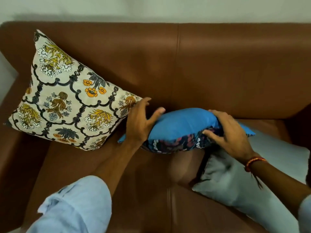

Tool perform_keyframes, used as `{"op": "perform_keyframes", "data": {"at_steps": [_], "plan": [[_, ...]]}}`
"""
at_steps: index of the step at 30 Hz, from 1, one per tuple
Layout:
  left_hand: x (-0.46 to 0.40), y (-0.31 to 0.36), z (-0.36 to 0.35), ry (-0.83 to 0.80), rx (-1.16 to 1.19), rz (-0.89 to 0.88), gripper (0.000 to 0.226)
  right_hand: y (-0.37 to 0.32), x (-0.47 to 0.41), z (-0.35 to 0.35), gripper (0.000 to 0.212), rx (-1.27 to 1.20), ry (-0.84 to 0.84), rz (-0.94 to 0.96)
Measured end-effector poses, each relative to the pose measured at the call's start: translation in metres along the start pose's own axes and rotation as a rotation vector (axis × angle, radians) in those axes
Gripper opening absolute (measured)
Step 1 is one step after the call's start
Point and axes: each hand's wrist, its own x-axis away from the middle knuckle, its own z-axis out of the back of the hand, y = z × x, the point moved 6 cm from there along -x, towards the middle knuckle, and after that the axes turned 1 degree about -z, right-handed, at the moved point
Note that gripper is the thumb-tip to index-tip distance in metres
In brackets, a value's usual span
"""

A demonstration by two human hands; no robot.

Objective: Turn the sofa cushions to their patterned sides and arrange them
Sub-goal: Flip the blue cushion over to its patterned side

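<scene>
A cream cushion point(67, 96) with yellow and orange flowers leans against the sofa's left corner, patterned side out. In the middle, a blue cushion point(181, 125) is held above the seat, plain blue side up, its dark floral side point(173, 143) facing down and toward me. My left hand point(143, 121) grips its left end with fingers spread. My right hand point(228, 133) clutches its right end at the seam. A plain grey cushion point(244, 179) lies flat on the right seat, under my right forearm.
The brown leather sofa point(218, 73) fills the view, with its backrest at the top and a seam between the two seats. A pale wall runs above the backrest. The left armrest point(10, 148) sits beside the cream cushion.
</scene>
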Motion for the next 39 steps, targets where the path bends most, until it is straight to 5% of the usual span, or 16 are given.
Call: {"op": "perform_keyframes", "data": {"at_steps": [2,4,6,8,14,26,31,39], "plan": [[0.004,-0.014,0.006,0.121,0.287,0.029,0.094,0.009,-0.019,0.004,0.052,-0.057,0.046,-0.082],[0.007,-0.024,0.002,-0.031,0.284,-0.018,0.099,0.021,-0.040,0.010,0.041,-0.139,0.085,-0.158],[0.006,-0.027,-0.007,-0.162,-0.038,-0.079,0.123,0.027,-0.058,0.016,0.048,-0.185,0.085,-0.171],[-0.004,-0.019,-0.007,-0.105,-0.192,-0.099,0.127,0.023,-0.073,0.019,0.056,-0.168,0.075,-0.140],[-0.028,0.025,0.031,0.240,-0.232,-0.152,0.099,0.021,-0.104,0.042,0.053,-0.185,0.187,-0.085],[-0.045,0.000,0.015,0.146,-0.338,0.034,0.116,0.051,-0.128,0.009,0.051,-0.241,-0.094,-0.185],[-0.008,0.050,0.004,0.363,-0.393,-0.303,0.099,0.068,-0.108,0.021,0.064,-0.141,-0.128,-0.128],[0.132,0.150,-0.237,-0.335,-0.423,-0.733,0.107,0.187,0.034,0.050,0.080,0.081,-0.219,-0.183]]}}
